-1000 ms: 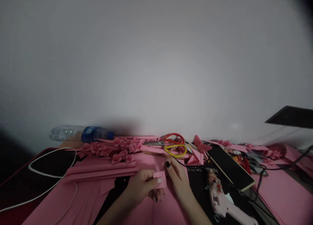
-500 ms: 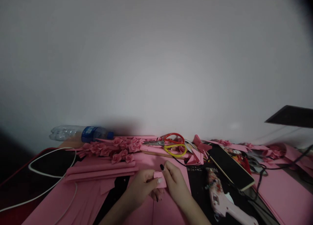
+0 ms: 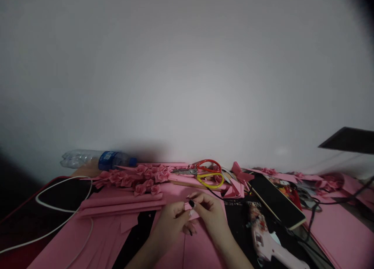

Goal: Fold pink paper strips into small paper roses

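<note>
Folded pink paper (image 3: 194,215) sits pinched between the hands, above pink sheets (image 3: 187,253) on the surface. Left hand (image 3: 169,224) closes on it from one side, its thumb across the paper; right hand (image 3: 212,214) nearly closes from the other, black-nailed fingertip (image 3: 191,203) on top. Beyond the hands lie red-and-yellow-handled scissors (image 3: 209,173) and paper roses (image 3: 149,177); right of them, a pink glue gun (image 3: 265,238).
</note>
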`<state>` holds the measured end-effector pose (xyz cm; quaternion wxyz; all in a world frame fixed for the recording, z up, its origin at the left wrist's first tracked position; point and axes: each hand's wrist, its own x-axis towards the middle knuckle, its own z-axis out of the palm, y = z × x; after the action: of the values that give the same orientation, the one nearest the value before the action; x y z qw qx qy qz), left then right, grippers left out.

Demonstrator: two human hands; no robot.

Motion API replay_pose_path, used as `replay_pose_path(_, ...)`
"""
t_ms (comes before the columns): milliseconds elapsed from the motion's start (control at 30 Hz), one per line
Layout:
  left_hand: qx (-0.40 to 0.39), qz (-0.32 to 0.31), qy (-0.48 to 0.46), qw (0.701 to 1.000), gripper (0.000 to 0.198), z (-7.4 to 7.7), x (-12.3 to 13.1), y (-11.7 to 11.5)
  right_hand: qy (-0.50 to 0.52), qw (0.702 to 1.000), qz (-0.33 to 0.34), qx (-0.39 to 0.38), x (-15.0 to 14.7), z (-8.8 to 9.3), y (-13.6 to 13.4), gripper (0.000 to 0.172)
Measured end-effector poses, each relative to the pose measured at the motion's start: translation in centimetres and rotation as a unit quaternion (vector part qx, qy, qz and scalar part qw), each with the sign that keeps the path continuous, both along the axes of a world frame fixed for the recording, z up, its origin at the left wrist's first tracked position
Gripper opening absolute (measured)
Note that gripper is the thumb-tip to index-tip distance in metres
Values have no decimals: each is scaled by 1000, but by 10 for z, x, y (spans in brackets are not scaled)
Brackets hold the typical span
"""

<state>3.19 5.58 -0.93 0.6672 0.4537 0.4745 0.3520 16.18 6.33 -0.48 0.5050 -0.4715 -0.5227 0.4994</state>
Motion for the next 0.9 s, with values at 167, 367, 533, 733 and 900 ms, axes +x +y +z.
replay_pose_path(167,-3,4,12,1000,25,1,1,-1,13,999,-30,3,0,-2,0,13)
replay_pose_path(367,-10,3,2,1000,25,2,-1,0,-102,991,-45,74,-3,4,-8,15)
replay_pose_path(533,-26,21,-21,999,30,5,-4,3,-186,971,-4,153,-1,5,-9,20)
replay_pose_path(733,-50,39,-32,997,33,5,-5,6,-231,960,12,159,1,7,-12,32)
replay_pose_path(900,-51,41,-32,997,33,1,-5,6,-235,960,21,154,2,10,-12,35)
